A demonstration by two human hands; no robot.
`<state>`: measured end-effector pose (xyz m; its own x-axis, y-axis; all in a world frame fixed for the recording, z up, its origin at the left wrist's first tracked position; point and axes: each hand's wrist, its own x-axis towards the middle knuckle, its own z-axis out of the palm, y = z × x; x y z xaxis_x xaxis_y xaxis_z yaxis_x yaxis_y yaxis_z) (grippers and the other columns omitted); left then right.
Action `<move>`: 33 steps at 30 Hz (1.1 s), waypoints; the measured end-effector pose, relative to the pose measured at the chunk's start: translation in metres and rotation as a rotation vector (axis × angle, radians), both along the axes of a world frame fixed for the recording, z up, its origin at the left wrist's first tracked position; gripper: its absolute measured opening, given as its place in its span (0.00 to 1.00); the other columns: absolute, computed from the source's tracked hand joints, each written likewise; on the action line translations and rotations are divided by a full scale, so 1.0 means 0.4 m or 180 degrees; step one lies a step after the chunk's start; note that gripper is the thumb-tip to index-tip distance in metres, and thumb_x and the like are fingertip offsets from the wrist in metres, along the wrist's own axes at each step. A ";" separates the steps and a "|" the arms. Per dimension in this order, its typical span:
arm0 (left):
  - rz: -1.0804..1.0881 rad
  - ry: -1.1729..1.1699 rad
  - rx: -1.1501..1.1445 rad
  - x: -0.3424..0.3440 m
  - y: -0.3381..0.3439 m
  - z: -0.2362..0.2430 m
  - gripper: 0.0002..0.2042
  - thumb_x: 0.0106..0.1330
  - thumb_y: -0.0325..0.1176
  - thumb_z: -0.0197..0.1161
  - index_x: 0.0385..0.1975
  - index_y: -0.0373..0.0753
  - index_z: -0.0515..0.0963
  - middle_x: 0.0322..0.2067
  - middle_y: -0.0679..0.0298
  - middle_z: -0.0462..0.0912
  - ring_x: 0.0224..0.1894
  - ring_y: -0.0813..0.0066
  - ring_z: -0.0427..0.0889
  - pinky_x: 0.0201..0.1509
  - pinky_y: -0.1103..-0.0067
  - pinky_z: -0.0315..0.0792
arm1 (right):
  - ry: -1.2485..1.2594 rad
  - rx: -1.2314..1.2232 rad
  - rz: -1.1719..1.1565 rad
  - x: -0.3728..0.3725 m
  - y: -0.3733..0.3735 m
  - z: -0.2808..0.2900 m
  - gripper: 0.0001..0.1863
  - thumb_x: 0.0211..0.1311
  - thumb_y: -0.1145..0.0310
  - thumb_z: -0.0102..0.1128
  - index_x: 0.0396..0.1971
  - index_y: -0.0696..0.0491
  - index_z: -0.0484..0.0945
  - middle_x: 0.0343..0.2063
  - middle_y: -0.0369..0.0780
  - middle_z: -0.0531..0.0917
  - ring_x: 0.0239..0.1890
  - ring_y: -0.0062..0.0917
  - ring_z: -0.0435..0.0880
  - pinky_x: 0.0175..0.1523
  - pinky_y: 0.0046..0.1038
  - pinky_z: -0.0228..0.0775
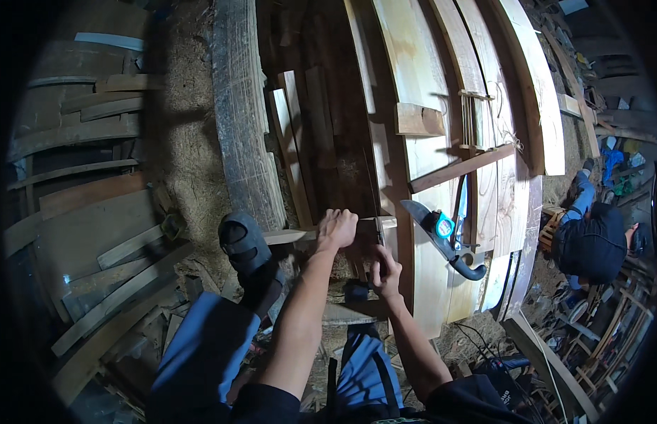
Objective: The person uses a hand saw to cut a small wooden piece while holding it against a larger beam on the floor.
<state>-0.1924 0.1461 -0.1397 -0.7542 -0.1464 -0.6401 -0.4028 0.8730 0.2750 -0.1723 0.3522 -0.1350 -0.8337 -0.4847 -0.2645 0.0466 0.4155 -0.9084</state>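
Note:
My left hand (335, 230) is closed over a light wooden strip (300, 234), which lies crosswise between planks. To its right, my right hand (385, 272) grips the handle of a saw (378, 230), whose thin blade points away from me across the strip. A curved blade tool (465, 265) with a black handle lies on the pale planks (431, 300) at my right. A turquoise tape measure (442, 225) rests on it, beside a long metal tool (461, 201). A brown batten (463, 166) and a short block (419, 120) lie farther up the planks.
My left foot (241, 247) is beside a weathered beam (244, 141). Stacked boards (109, 127) fill the far left, past a sawdust-covered strip (187, 162). A crouching person (590, 244) in a dark cap is at the right, near scrap wood (618, 325). Cables (480, 346) hang at lower right.

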 end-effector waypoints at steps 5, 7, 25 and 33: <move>-0.0108 -0.0006 -0.0136 -0.022 0.009 0.009 0.10 0.60 0.27 0.52 0.36 0.39 0.82 0.39 0.51 0.82 0.47 0.55 0.81 0.53 0.64 0.71 | 0.0199 -0.0301 -0.0121 -0.025 -0.019 0.041 0.19 0.59 0.77 0.56 0.52 0.59 0.75 0.44 0.51 0.83 0.43 0.37 0.86 0.48 0.30 0.77; -0.0298 0.0029 -0.0296 -0.012 0.008 -0.014 0.13 0.65 0.30 0.47 0.37 0.41 0.82 0.41 0.52 0.83 0.48 0.55 0.80 0.54 0.64 0.72 | -0.0236 -0.0253 -0.0133 -0.053 -0.041 0.096 0.20 0.60 0.76 0.56 0.54 0.56 0.74 0.46 0.50 0.83 0.50 0.38 0.83 0.53 0.32 0.74; -0.0165 0.0559 -0.0177 0.004 0.037 -0.014 0.22 0.51 0.56 0.64 0.34 0.43 0.84 0.26 0.54 0.85 0.34 0.56 0.85 0.43 0.64 0.75 | -0.0516 0.0823 -0.0161 -0.130 -0.066 0.541 0.26 0.64 0.70 0.56 0.62 0.58 0.66 0.50 0.54 0.80 0.55 0.41 0.79 0.56 0.33 0.71; -0.0006 0.0583 -0.0398 0.005 0.018 -0.023 0.25 0.48 0.58 0.67 0.34 0.42 0.83 0.35 0.51 0.83 0.44 0.54 0.82 0.54 0.62 0.70 | -0.0755 0.0173 -0.0508 -0.036 0.088 0.563 0.26 0.67 0.68 0.57 0.61 0.63 0.67 0.52 0.50 0.80 0.54 0.29 0.78 0.59 0.27 0.68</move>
<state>-0.1905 0.1533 -0.1490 -0.8566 -0.2147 -0.4692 -0.3545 0.9056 0.2328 -0.1866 0.3873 0.0901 -0.8101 -0.3320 -0.4832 0.3239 0.4335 -0.8410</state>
